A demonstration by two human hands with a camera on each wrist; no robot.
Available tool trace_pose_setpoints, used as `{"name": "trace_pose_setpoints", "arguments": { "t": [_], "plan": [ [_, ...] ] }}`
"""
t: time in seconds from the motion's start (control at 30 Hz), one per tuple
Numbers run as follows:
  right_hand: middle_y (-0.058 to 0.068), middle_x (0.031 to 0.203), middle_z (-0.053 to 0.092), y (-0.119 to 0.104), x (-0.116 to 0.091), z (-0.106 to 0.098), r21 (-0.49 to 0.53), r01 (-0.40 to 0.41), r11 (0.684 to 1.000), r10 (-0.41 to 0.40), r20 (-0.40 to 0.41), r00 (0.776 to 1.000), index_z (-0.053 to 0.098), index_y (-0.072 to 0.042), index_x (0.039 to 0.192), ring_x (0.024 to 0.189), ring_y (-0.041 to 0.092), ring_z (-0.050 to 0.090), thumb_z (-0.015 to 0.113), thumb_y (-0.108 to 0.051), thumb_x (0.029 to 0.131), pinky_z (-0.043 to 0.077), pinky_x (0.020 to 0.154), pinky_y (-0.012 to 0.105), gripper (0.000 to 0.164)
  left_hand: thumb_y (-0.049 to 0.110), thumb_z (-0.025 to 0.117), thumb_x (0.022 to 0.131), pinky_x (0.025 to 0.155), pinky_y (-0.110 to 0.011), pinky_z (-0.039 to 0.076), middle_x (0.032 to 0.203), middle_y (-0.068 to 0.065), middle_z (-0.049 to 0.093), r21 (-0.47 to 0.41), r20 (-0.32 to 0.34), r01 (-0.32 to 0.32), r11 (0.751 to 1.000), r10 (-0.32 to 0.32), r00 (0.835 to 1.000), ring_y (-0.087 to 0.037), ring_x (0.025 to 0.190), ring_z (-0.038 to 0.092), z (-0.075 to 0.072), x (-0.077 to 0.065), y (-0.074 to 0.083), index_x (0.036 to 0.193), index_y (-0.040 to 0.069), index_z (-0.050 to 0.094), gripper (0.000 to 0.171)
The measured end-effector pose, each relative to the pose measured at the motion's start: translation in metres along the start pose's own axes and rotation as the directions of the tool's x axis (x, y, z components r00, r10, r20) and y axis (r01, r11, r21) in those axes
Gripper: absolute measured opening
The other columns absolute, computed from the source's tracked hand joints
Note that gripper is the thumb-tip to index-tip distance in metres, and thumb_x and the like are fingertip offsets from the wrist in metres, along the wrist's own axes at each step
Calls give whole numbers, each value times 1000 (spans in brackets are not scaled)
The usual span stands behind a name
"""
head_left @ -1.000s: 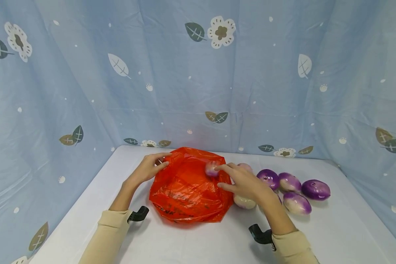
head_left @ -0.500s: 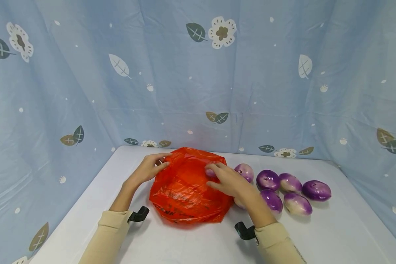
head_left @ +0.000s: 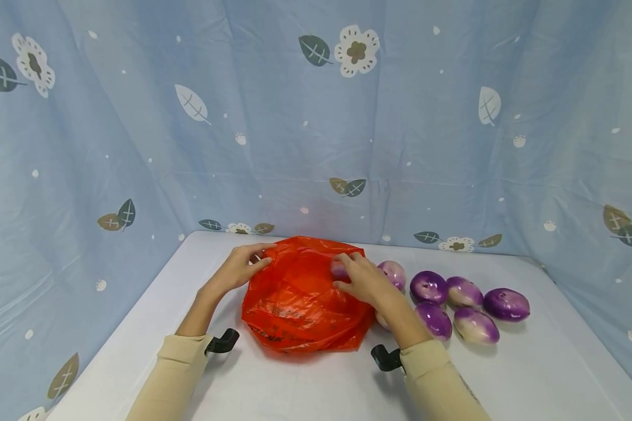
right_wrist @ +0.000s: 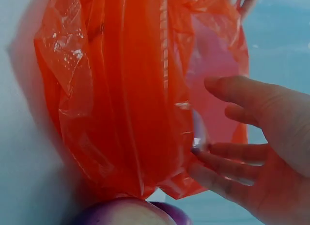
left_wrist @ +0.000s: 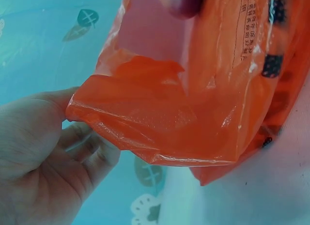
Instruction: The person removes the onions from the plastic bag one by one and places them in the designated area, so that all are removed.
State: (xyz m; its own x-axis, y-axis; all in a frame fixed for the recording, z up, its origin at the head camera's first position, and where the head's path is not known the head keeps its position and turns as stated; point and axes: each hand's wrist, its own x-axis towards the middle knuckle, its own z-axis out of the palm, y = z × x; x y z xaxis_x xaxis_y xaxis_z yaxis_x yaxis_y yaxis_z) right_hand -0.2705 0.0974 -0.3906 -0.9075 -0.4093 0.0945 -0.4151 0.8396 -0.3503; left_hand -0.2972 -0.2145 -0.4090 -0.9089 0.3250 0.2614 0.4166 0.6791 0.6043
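A red plastic bag [head_left: 295, 321] stands with its mouth spread in the head view. My left hand [head_left: 242, 264] pinches the bag's left rim; in the left wrist view the bag's corner covers the thumb tip. At the right rim is my right hand [head_left: 367, 282], fingers loosely spread and thumb apart. Its fingertips are right beside a glossy purple-and-white oval vegetable [head_left: 339, 269] in the bag's mouth. In the right wrist view that vegetable [right_wrist: 197, 130] lies beyond the fingers, partly hidden by the bag. Its purple end [left_wrist: 186, 3] tops the left wrist view.
Several similar purple-and-white vegetables [head_left: 428, 287] lie right of the bag on a white table [head_left: 316, 389], one partly hidden by my right forearm. A blue patterned curtain [head_left: 274, 146] rises behind and along both sides.
My right hand has moved left, closer over the bag's mouth, uncovering vegetables on the table. The vegetable in the bag's mouth stays near the same spot. My left hand keeps its place.
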Motion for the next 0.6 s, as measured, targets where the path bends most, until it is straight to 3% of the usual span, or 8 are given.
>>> {"name": "trace_pose_setpoints", "arguments": {
  "t": [0.2, 0.6],
  "plan": [
    [18, 125, 57, 4, 7, 1, -56, 0, 998, -1, -24, 1000, 53, -13, 133, 113, 34, 60, 78, -28, 84, 53, 96, 51, 57, 15, 65, 94, 59, -23, 53, 95, -8, 70, -13, 1, -4, 1000, 4, 1000, -16, 76, 62, 0, 0, 1, 132, 10, 63, 38],
    [16, 124, 52, 5, 12, 2, -80, 6, 997, -9, -31, 999, 57, -7, 132, 116, 34, 55, 80, -24, 82, 50, 99, 52, 58, 14, 65, 94, 59, -22, 53, 96, -9, 70, -9, -2, -2, 1000, 2, 1000, -16, 76, 61, -1, 0, 1, 131, 9, 63, 37]
  ]
}}
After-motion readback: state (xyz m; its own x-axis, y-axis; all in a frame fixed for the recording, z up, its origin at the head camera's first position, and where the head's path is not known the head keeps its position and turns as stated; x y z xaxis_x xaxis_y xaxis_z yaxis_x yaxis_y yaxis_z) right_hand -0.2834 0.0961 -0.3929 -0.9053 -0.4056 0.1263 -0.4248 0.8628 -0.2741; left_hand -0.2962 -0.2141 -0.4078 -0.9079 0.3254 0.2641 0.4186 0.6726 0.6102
